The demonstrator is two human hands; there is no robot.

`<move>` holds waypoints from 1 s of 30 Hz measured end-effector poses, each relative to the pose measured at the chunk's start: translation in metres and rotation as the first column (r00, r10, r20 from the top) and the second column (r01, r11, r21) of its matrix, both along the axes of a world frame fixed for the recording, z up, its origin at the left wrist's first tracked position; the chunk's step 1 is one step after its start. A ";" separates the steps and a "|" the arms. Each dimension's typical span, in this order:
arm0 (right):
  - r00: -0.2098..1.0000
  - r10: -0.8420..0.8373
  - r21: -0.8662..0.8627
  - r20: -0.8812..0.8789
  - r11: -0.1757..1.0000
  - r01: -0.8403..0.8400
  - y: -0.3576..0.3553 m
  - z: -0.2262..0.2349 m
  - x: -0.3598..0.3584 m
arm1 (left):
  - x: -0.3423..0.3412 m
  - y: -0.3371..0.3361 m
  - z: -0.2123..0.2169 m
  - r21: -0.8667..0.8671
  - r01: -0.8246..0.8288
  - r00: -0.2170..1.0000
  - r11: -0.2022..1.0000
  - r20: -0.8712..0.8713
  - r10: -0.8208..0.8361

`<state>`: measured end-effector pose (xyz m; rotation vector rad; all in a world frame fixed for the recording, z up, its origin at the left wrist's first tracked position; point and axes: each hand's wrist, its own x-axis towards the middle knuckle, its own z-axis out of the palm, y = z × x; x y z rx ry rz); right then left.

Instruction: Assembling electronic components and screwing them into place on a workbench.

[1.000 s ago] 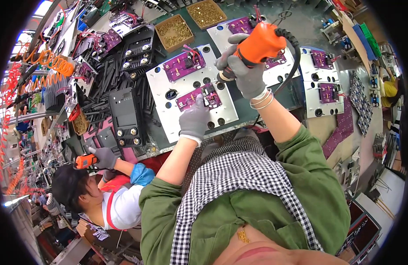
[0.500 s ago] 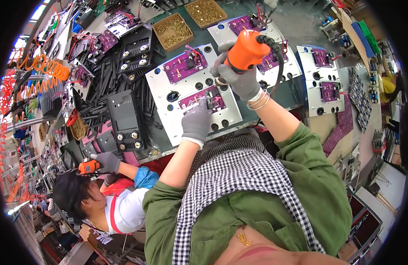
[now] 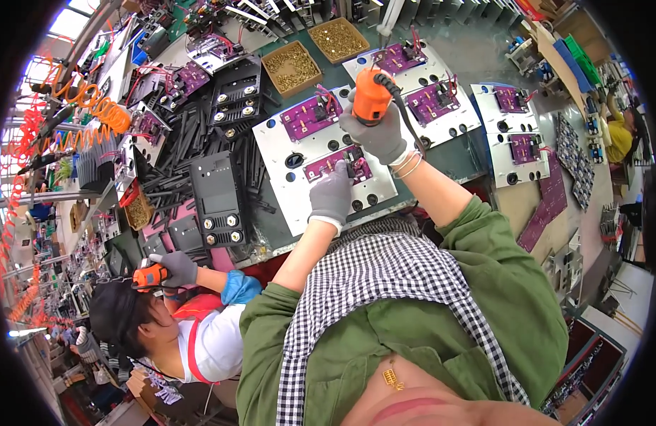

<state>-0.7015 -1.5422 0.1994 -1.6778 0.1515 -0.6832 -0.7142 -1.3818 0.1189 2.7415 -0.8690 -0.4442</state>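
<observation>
And here's the right hand (image 3: 378,135), just above and right of centre in the frame, its gloved grip clamped around an orange power driver (image 3: 371,98), a dark cable (image 3: 407,119) curling off to the right. The driver's tip? Can't see it, the glove hides it.

Now the left hand (image 3: 331,193), gloved too, reaching up from below, fingers on the lower purple circuit board (image 3: 326,164), right in the middle of the frame. Pinching or only pressing? Cannot tell from this angle.

And look at the line-up: that board lies down and to the left of the right hand's grip, its long axis climbing gently from lower left to upper right. The left hand is clearly the nearer, right on it, while the right hand's grip sits beyond the board's upper-right end. A second purple board (image 3: 299,122) sits farther up on the same silver metal plate (image 3: 282,186), and all of it rests on the dark green bench (image 3: 452,157). Up top, two cardboard trays (image 3: 304,86) (image 3: 353,55) of brassy small parts!
</observation>
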 end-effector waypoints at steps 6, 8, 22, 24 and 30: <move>0.988 -0.010 0.236 0.152 0.971 -0.027 -0.010 0.034 0.001 | 0.027 0.039 0.021 -0.461 -0.683 0.632 0.567 -0.761 0.143; 0.975 0.006 0.382 0.222 0.920 -0.093 -0.016 0.054 -0.002 | 0.032 0.066 0.031 -0.198 -0.968 0.189 0.157 -0.980 -0.066; 0.856 0.333 0.418 0.396 0.765 -0.491 0.062 0.105 -0.017 | 0.013 0.091 0.048 -0.245 -0.969 0.208 -0.031 -0.744 -0.635; 0.836 0.383 0.352 0.392 0.777 -0.522 0.066 0.104 -0.016 | 0.011 0.093 0.047 -0.206 -0.977 0.192 -0.061 -0.707 -0.681; 0.815 0.408 0.273 0.410 0.798 -0.537 0.074 0.101 -0.015 | 0.005 0.093 0.046 -0.207 -0.969 0.246 -0.137 -0.720 -0.649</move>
